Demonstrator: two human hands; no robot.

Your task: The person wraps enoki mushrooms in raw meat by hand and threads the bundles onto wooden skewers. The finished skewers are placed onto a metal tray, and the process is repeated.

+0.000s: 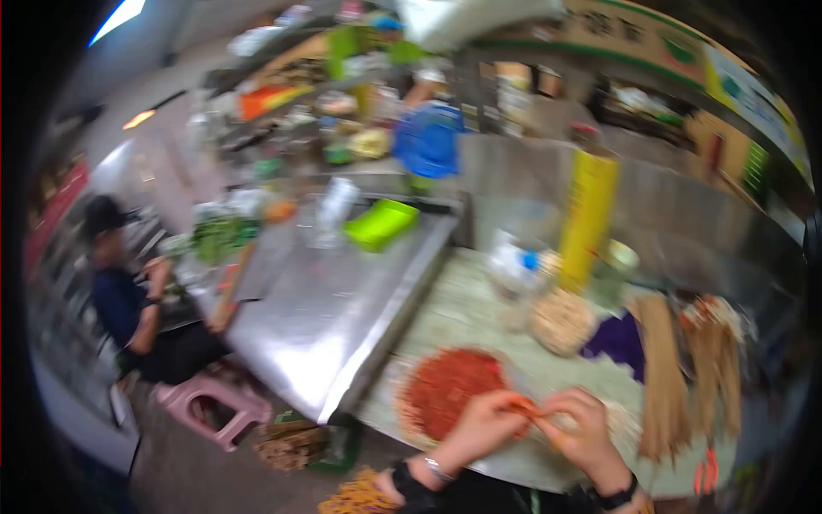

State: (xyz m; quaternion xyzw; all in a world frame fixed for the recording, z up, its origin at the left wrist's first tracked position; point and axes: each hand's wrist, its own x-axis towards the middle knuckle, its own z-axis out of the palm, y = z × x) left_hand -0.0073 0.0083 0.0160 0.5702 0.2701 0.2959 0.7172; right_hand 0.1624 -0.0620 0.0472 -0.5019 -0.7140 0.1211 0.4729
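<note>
My left hand (484, 426) is closed on a small orange-red piece (520, 404), perhaps of food; blur hides its kind. On the piece's other side, my right hand (584, 428) pinches it with fingertips close to the left ones. Just beyond my left hand, a wide round container is filled with a red, crumbly mass (449, 385). Pale bits (623, 421) lie beside my right hand, partly covered by it. Farther right are a bundle of thin wooden skewers (661, 377) and a second bundle (717, 377) with reddish-white bits at its top.
Behind stand a bowl of pale pieces (561, 321), a tall yellow tube (591, 218), jars (615, 272) and a purple cloth (618, 343). Orange-handled scissors (706, 473) lie right. Left, a metal table (325, 300) holds a green tray (381, 224); a person (128, 295) sits on a pink stool (193, 398).
</note>
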